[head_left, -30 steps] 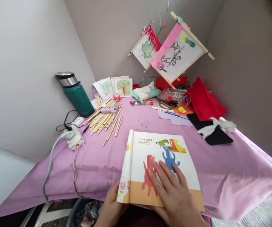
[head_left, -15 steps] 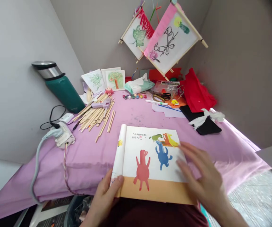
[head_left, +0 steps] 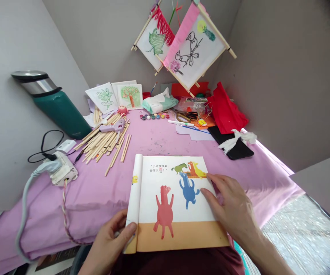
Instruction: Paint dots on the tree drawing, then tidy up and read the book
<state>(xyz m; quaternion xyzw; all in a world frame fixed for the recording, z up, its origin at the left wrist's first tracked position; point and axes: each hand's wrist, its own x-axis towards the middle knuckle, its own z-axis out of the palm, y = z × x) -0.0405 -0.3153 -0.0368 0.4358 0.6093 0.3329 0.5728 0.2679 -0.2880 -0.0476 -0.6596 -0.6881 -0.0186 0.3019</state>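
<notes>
An illustrated picture book [head_left: 179, 233] lies open above my lap at the table's front edge, its page showing a red horse, a blue horse and printed text. My left hand [head_left: 110, 240] grips the book's rolled-over left side at the lower corner, thumb on top and the other fingers underneath. At the right edge of the page rests my right hand [head_left: 232, 202]. Its thumb lies on the paper below the index fingertip, with a gap between them, and the remaining fingers are partly hidden.
A purple cloth [head_left: 150, 141] covers the table. Wooden sticks [head_left: 104, 141] and a glue gun [head_left: 113, 126] lie left, near a green bottle [head_left: 62, 110] and a power strip [head_left: 63, 172]. Farther back are wipes [head_left: 160, 102] and scissors [head_left: 186, 115]; a black phone [head_left: 233, 145] lies right.
The camera view has shifted, so the table things appear farther left. My right hand, blurred before, now rests more steadily on the page edge. My left hand keeps its hold.
</notes>
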